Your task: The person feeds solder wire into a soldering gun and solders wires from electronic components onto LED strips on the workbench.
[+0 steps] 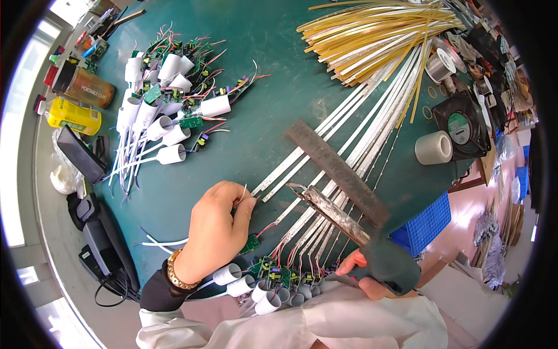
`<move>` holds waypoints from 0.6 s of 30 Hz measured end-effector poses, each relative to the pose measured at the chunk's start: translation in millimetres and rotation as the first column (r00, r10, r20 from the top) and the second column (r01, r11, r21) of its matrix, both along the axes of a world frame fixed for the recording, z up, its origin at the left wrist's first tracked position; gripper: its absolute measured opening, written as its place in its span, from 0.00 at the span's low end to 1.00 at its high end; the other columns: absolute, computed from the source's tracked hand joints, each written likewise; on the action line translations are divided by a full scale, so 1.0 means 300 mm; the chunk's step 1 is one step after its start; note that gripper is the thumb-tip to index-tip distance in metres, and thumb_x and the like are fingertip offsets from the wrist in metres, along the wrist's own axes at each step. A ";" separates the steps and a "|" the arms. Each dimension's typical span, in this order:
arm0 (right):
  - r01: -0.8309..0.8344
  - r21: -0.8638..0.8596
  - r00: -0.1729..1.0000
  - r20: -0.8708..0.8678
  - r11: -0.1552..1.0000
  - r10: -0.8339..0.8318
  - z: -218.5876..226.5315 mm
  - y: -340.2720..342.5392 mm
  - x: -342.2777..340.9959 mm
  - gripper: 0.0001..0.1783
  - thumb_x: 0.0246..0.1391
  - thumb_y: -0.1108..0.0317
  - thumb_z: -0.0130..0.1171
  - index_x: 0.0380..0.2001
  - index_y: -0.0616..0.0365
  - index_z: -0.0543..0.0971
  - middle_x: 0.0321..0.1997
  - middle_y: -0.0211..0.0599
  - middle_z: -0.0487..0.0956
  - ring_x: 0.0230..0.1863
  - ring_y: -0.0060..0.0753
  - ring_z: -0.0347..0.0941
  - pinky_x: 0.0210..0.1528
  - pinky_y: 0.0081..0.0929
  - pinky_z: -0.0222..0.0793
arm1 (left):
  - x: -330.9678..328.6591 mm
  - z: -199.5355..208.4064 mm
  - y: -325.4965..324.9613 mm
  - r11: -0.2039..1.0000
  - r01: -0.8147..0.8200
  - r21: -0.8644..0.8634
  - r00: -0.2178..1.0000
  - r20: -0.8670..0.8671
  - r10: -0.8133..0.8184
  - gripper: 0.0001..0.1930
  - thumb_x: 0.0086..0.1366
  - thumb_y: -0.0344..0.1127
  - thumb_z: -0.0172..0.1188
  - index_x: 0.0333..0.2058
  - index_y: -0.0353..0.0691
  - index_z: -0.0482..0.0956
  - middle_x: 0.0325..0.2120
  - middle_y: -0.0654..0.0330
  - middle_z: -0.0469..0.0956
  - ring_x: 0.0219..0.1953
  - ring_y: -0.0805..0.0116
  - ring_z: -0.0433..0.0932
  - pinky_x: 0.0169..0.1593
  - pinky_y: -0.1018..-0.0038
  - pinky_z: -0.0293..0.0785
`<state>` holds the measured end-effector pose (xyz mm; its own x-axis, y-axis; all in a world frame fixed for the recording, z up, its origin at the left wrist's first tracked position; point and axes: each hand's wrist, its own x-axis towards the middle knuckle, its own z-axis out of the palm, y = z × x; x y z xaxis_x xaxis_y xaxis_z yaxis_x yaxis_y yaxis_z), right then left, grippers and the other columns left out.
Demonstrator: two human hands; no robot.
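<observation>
My left hand (218, 224) is closed in a pinch, with a thin light wire (244, 191) sticking up from its fingertips, beside the near end of a white strip (282, 174). In my right hand (373, 288) is a dark-handled soldering gun (392, 264). Its crusted metal barrel points up and left across the white strips. Under the barrel, red wires join several strips to small green circuit boards (270, 269) with white plastic cups (268, 302) at the near edge. A flat, rusty metal bar (337, 171) lies across the strips.
A heap of boards with white cups (168, 67) lies far left. Yellow strips (372, 41) fan out at the back. Right are a solder wire spool (440, 65), a white roll (433, 148) and a black fan (462, 125). A yellow bottle (72, 116) and a phone (81, 154) stand left.
</observation>
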<state>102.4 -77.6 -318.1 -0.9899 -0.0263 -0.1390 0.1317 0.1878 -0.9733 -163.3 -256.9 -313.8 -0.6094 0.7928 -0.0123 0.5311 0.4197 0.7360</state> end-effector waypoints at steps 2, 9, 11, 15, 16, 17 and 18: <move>0.065 -0.012 0.998 0.006 0.998 -0.065 -0.003 -0.018 -0.004 0.16 0.54 0.68 0.54 0.42 0.70 0.76 0.39 0.48 0.80 0.44 0.39 0.79 0.46 0.29 0.72 | 0.010 -0.010 0.009 1.000 0.016 0.022 0.999 -0.033 -0.015 0.02 0.56 0.23 0.61 0.30 0.32 0.77 0.25 0.51 0.75 0.26 0.53 0.74 0.32 0.65 0.69; 0.197 0.158 0.976 -0.130 0.968 -0.177 -0.067 -0.081 -0.014 0.12 0.46 0.71 0.63 0.37 0.58 0.78 0.33 0.34 0.81 0.34 0.36 0.78 0.36 0.29 0.74 | 0.023 -0.023 0.016 0.994 0.066 -0.082 0.978 -0.192 -0.080 0.03 0.55 0.25 0.61 0.27 0.37 0.76 0.24 0.54 0.74 0.29 0.50 0.75 0.32 0.60 0.72; 0.210 0.116 0.978 -0.028 0.971 -0.208 -0.071 -0.094 0.005 0.13 0.46 0.70 0.65 0.37 0.58 0.78 0.34 0.34 0.81 0.34 0.37 0.78 0.36 0.30 0.74 | 0.024 -0.023 0.016 0.995 0.067 -0.078 0.977 -0.196 -0.081 0.03 0.55 0.25 0.61 0.26 0.37 0.75 0.24 0.54 0.73 0.29 0.51 0.75 0.32 0.60 0.72; 0.137 0.321 0.984 0.063 0.937 -0.165 -0.092 -0.114 0.044 0.18 0.43 0.67 0.68 0.39 0.57 0.79 0.36 0.35 0.81 0.32 0.38 0.79 0.33 0.31 0.74 | 0.019 -0.026 0.017 0.993 0.080 -0.087 0.977 -0.190 -0.095 0.03 0.55 0.26 0.61 0.26 0.37 0.75 0.24 0.55 0.73 0.29 0.51 0.75 0.32 0.60 0.71; 0.106 0.399 0.988 0.061 0.911 -0.141 -0.100 -0.124 0.052 0.19 0.42 0.66 0.69 0.40 0.57 0.78 0.36 0.35 0.81 0.31 0.38 0.79 0.33 0.31 0.74 | 0.016 -0.028 0.016 0.994 0.077 -0.076 0.976 -0.197 -0.091 0.03 0.55 0.26 0.61 0.26 0.37 0.75 0.24 0.55 0.73 0.29 0.51 0.75 0.32 0.60 0.71; 0.224 0.226 0.949 0.169 0.948 -0.265 -0.112 -0.142 0.055 0.22 0.40 0.65 0.70 0.41 0.58 0.78 0.37 0.36 0.80 0.30 0.39 0.79 0.31 0.31 0.75 | 0.014 -0.029 0.015 0.994 0.083 -0.078 0.978 -0.187 -0.096 0.03 0.55 0.26 0.61 0.26 0.37 0.75 0.24 0.54 0.73 0.29 0.51 0.75 0.32 0.60 0.71; 0.334 0.070 0.911 0.231 0.940 -0.341 -0.120 -0.146 0.060 0.24 0.39 0.64 0.71 0.42 0.58 0.78 0.38 0.36 0.80 0.29 0.39 0.79 0.31 0.31 0.75 | 0.011 -0.029 0.013 0.992 0.088 -0.091 0.980 -0.169 -0.103 0.04 0.55 0.27 0.61 0.26 0.37 0.75 0.24 0.54 0.73 0.29 0.51 0.75 0.32 0.60 0.71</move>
<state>120.5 -121.3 -354.2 -0.8773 0.3109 -0.3655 0.4174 0.1187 -0.9009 -160.0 -252.9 -322.6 -0.5296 0.8480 0.0193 0.6881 0.4162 0.5944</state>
